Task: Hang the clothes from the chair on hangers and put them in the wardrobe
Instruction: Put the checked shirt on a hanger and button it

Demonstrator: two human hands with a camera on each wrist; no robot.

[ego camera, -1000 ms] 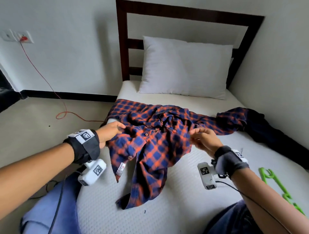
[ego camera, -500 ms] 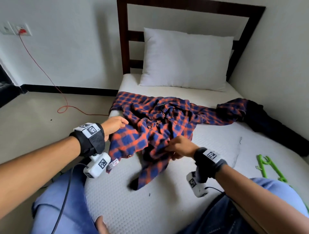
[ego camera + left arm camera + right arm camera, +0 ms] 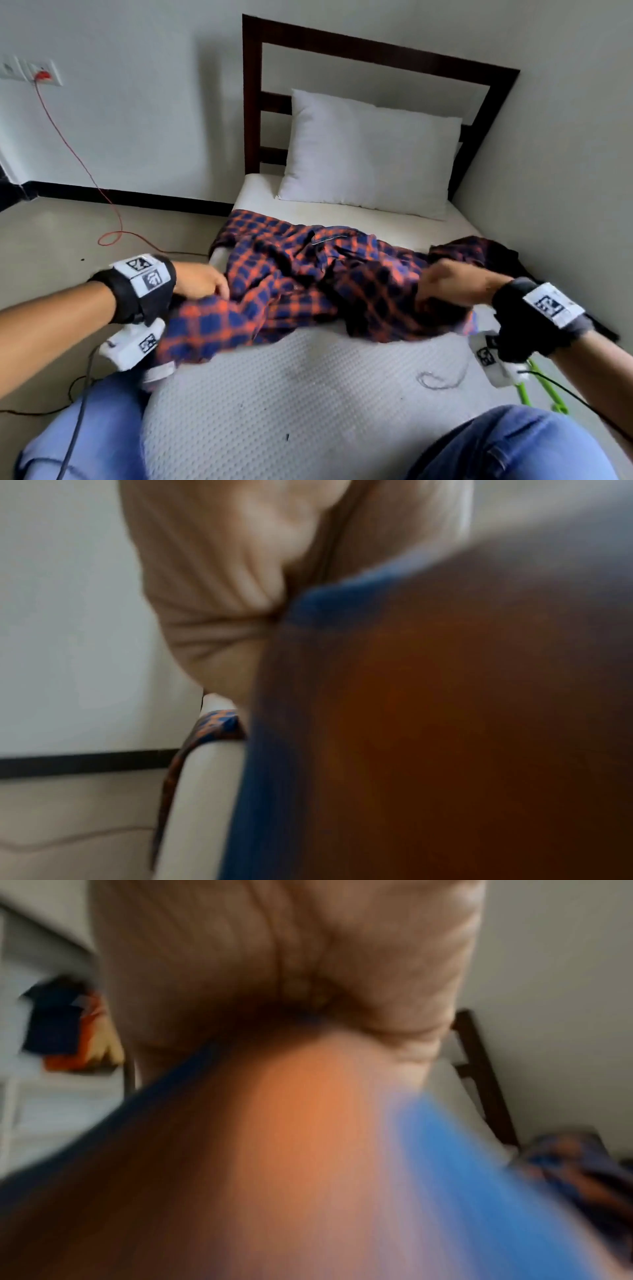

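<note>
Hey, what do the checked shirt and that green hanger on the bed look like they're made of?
Checked shirt: soft woven cloth, probably cotton or flannel, matte; it crumples and drapes in folds where the left hand and right hand grip it.
Green hanger: likely moulded plastic, judging by its bright even colour and thin rigid bars.

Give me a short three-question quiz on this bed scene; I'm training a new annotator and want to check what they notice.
1. True or false: both hands hold the plaid shirt.
2. Where does the green hanger lie?
A. on the pillow
B. on the mattress, near the right wrist
C. on the floor
3. Fill in: the white pillow leans against the dark wooden ____.

Key
1. True: the left hand and the right hand each grip the shirt's cloth.
2. B.
3. Headboard.
</note>
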